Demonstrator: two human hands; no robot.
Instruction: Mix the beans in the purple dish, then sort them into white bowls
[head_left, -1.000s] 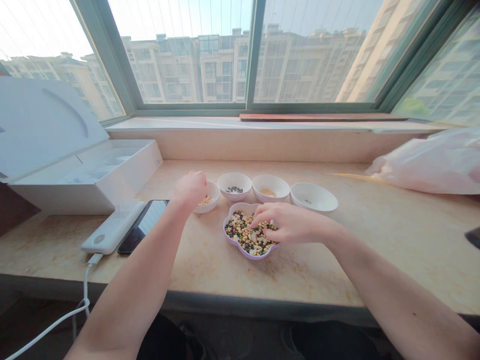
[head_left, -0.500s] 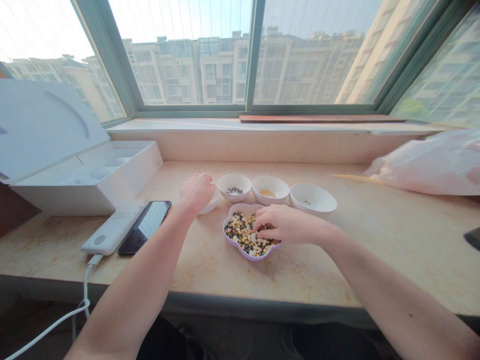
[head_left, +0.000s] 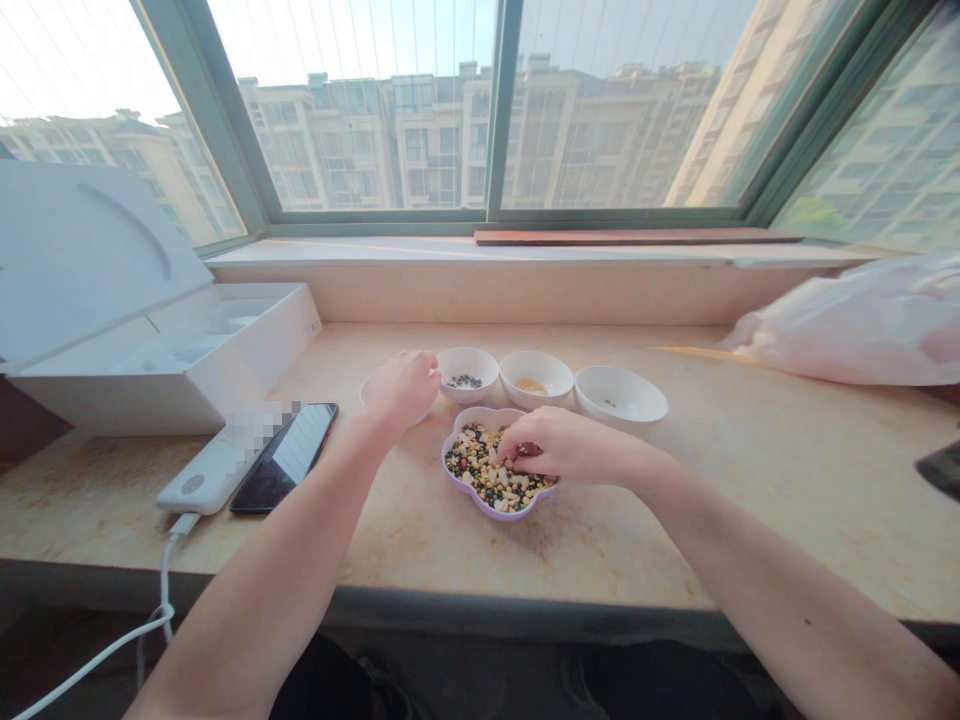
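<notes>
A purple flower-shaped bowl (head_left: pixel 508 516) holds mixed beans (head_left: pixel 487 485): black, yellow, green, pale flat ones and a red one. My right hand (head_left: pixel 562 445) dips into its right side, thumb and fingers drawn together among the beans; what they pinch is hidden. Behind it stand white bowls in a row. My left hand (head_left: pixel 405 388) hovers closed over the leftmost white bowl (head_left: pixel 364 391) and hides most of it; whatever it grips cannot be seen. Black beans lie in a second bowl (head_left: pixel 469 362), yellow ones in a third bowl (head_left: pixel 536 363), a few greenish ones in the rightmost bowl (head_left: pixel 637 400).
To the left are an open white box (head_left: pixel 105 400), a white power bank (head_left: pixel 199 480) with a cable (head_left: pixel 166 575), and a black phone (head_left: pixel 285 460). A plastic bag (head_left: pixel 855 320) lies at the far right, with a dark object (head_left: pixel 941 468) nearer the right edge.
My left hand has shifted slightly right, uncovering the left rim of the leftmost bowl. My right hand's fingers have drawn closer together in the beans. The view has moved a little.
</notes>
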